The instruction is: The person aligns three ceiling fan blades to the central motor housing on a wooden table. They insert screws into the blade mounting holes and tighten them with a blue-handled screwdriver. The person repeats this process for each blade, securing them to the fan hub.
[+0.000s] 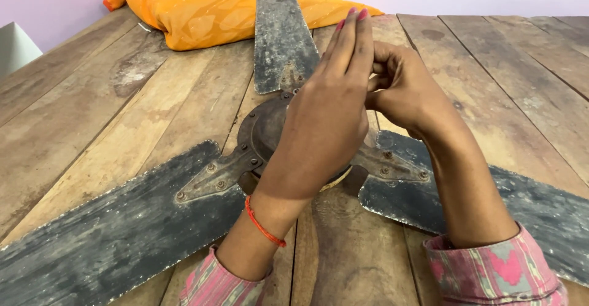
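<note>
A: Where does the fan lie?
B: Centre frame, on plank flooring; its hub sits directly beneath the left hand, fingers pressed together, extended flat.
A: And the right hand?
B: Just right, fingers curled, touching the left; contents cannot be told.

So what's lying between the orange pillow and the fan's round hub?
In the head view, the far fan blade spans that stretch: its tip lies against the orange pillow and its bracket end reaches the hub. The left hand covers the hub.
</note>
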